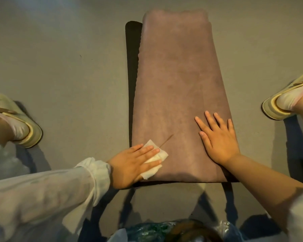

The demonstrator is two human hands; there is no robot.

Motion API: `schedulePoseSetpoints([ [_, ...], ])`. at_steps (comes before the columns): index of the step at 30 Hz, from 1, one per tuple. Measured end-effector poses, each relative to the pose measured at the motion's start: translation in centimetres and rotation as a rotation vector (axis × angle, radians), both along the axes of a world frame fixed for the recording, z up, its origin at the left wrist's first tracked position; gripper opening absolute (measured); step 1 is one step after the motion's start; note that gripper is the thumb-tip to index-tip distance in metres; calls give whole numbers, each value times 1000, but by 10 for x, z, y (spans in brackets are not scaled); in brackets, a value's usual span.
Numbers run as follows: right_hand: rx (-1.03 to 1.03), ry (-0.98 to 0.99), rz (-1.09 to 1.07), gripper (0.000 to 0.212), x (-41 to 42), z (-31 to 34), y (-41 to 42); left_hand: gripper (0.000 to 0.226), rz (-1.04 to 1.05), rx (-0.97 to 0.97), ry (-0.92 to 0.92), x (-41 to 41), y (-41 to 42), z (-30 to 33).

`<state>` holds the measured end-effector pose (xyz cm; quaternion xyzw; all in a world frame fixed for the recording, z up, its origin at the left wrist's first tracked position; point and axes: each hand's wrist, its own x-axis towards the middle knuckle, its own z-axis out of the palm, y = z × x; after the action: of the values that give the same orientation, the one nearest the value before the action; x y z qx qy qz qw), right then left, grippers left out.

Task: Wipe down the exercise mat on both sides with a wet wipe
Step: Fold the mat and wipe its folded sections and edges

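Exercise mat [178, 81] is lying flat on the grey floor [68, 49], mauve side up, with a dark edge peeking out along its left side. My left hand [131, 165] is pressing a white wet wipe [155, 161] onto the near-left corner — fingers straight and flat on top of it, not curled around it. My right hand [219, 138] is spread open, palm down on the near-right part of the mat, holding nothing. Pale slippers [24, 126] sit on either side of the mat — one left, one right.
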<state>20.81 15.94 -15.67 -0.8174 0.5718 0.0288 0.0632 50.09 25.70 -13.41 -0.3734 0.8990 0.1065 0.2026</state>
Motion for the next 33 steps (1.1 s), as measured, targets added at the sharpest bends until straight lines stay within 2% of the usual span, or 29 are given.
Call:
schedulePoseSetpoints([
  [6,28,-18,49,54,-7,3,-6,58,200,-148,-6,-31,-22,-2],
  [13,51,-61,94,54,-26,9,-44,59,469,-246,9,-52,-106,-2],
  [17,47,-68,83,60,-25,8,-65,58,650,-216,51,-56,-173,1],
  [20,34,-111,86,53,-23,4,-67,57,744,-180,68,-51,-222,-1],
  [28,-89,-219,107,51,-23,-14,-69,56,829,-200,96,-26,-330,-13],
  [33,-104,-210,116,51,-22,-18,-71,55,803,-213,117,-25,-358,-13],
])
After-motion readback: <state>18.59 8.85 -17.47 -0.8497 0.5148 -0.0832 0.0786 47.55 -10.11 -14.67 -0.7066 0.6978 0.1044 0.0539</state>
